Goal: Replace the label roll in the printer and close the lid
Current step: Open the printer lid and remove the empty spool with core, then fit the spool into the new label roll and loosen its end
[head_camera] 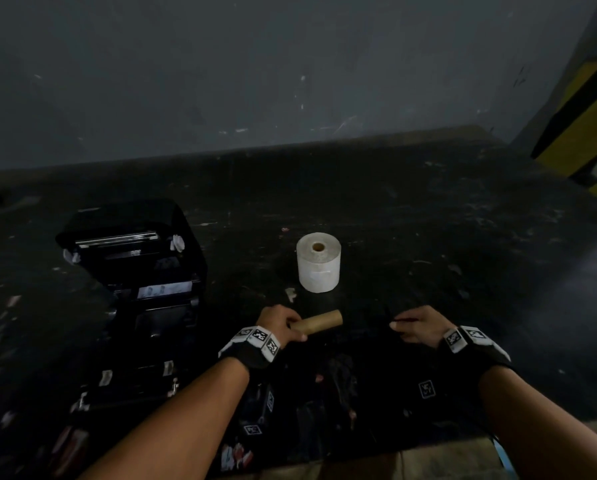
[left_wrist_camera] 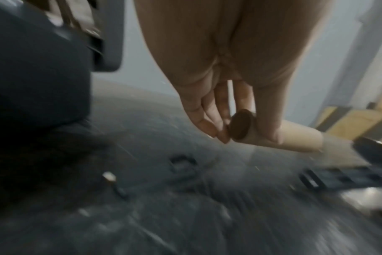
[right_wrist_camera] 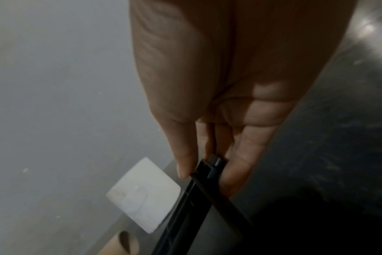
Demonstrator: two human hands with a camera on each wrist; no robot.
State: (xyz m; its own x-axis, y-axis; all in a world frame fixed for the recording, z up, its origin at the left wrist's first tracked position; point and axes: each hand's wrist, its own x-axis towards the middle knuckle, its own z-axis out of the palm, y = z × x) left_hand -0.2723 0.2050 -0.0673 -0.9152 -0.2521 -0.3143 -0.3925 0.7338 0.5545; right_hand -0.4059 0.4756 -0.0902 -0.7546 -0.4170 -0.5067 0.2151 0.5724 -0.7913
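The black label printer (head_camera: 134,271) stands at the left of the dark table with its lid raised. A full white label roll (head_camera: 318,262) stands on end mid-table; it also shows in the right wrist view (right_wrist_camera: 145,195). My left hand (head_camera: 279,325) grips an empty brown cardboard core (head_camera: 321,322) just above the table; in the left wrist view the fingers (left_wrist_camera: 209,124) curl round the core (left_wrist_camera: 273,136). To the right, my right hand (head_camera: 416,327) pinches a slim black spindle bar (right_wrist_camera: 203,198) between thumb and fingers.
The dark scuffed table (head_camera: 428,220) runs back to a grey wall. A yellow-and-black striped post (head_camera: 581,126) stands at the far right. Small marker tags (head_camera: 427,389) and scraps lie near the front edge.
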